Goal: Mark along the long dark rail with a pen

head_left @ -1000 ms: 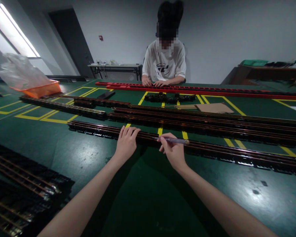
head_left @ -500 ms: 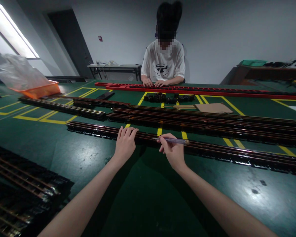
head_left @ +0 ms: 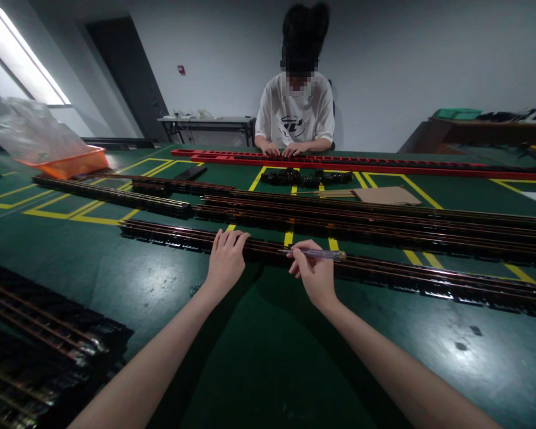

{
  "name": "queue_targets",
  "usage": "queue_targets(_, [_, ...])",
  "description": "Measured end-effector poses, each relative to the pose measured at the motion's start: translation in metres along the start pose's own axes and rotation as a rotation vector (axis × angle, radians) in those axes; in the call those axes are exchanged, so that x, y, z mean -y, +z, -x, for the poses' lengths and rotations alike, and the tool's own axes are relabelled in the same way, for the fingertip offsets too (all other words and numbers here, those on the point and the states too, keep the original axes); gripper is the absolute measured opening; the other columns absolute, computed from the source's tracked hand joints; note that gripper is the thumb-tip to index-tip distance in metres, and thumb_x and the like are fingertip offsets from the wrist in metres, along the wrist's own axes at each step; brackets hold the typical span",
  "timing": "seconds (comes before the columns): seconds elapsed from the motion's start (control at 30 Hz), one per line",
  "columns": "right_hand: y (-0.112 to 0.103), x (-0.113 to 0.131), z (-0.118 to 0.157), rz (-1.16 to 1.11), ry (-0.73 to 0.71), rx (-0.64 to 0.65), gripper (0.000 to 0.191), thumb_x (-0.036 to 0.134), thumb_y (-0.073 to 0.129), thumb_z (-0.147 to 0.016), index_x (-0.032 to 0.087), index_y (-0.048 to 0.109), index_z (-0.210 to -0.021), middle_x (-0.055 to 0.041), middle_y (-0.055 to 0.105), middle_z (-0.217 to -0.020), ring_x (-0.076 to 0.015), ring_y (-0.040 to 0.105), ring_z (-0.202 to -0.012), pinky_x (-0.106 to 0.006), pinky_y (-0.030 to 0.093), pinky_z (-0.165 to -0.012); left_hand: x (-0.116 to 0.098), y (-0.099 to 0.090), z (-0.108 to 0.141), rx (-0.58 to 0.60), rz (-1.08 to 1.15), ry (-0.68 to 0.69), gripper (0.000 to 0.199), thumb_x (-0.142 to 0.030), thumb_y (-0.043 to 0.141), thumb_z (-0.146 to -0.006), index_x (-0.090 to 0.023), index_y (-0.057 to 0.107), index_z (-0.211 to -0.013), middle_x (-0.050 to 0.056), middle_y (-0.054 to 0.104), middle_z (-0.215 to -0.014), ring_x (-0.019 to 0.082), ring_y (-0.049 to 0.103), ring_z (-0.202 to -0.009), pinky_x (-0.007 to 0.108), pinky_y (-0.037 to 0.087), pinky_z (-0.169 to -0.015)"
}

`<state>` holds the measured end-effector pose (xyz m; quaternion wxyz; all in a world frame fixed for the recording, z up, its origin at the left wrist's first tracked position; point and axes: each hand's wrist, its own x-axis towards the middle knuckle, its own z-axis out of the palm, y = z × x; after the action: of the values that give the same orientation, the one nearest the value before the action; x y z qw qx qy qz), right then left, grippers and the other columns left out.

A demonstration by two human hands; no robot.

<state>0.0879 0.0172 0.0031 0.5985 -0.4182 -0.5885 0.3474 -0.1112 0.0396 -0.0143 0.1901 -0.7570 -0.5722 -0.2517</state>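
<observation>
My left hand (head_left: 227,256) lies over a long black strip (head_left: 174,235) with copper-coloured rods along it. Its fingers bend over the far side of the strip, with the fingertips hidden. To the right, my right hand (head_left: 315,271) pinches a slim pen-like tool (head_left: 321,254) with a translucent purplish barrel and a rounded brownish end. The tool lies nearly level, its thin tip pointing left at the strip. I cannot make out whether the tip touches it.
Behind the strip lie more black rodded strips (head_left: 384,223), a cardboard piece (head_left: 386,195) and black parts (head_left: 281,176). An orange basket (head_left: 71,164) holds a plastic bag. More strips (head_left: 36,333) lie at near left. Across the table, a person (head_left: 295,113) works at a red rail (head_left: 384,167).
My right hand and the pen-like tool have shifted slightly to the right. My left hand stays on the strip. The person opposite has moved their hands a little.
</observation>
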Motion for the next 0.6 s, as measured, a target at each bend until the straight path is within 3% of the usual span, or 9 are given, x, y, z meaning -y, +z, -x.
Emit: queue_targets(0.6, [-0.0013, 0.0010, -0.0005, -0.004, -0.004, 0.082, 0.016, 0.033, 0.058, -0.084, 0.019, 0.059, -0.077, -0.0023, 0.065, -0.072, -0.0098, 0.058, -0.047, -0.019, 0.045, -0.038, 0.0025, 0.0006, 0.0001, 0.015, 0.061, 0.000, 0.046, 0.000, 0.035, -0.080, -0.018, 0.061, -0.114, 0.008, 0.063, -0.111, 0.025, 0.054, -0.112, 0.049, 0.033, -0.111])
